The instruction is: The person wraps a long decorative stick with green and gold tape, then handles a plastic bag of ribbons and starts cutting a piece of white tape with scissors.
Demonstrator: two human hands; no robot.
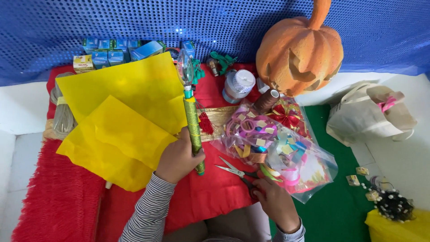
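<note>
My left hand grips a long rod wrapped in green glittery ribbon, whose clear plastic-wrapped top points away from me. The rod lies over the edge of yellow tissue paper sheets spread on a red cloth. My right hand rests on the handles of a pair of scissors, blades pointing left on the red cloth. Just beyond the scissors lies a clear bag of coloured ribbon rolls.
An orange carved pumpkin stands at the back right, with a brown thread spool and a white roll beside it. Small blue boxes line the back. A cream tote bag sits right. Red fringe lies left.
</note>
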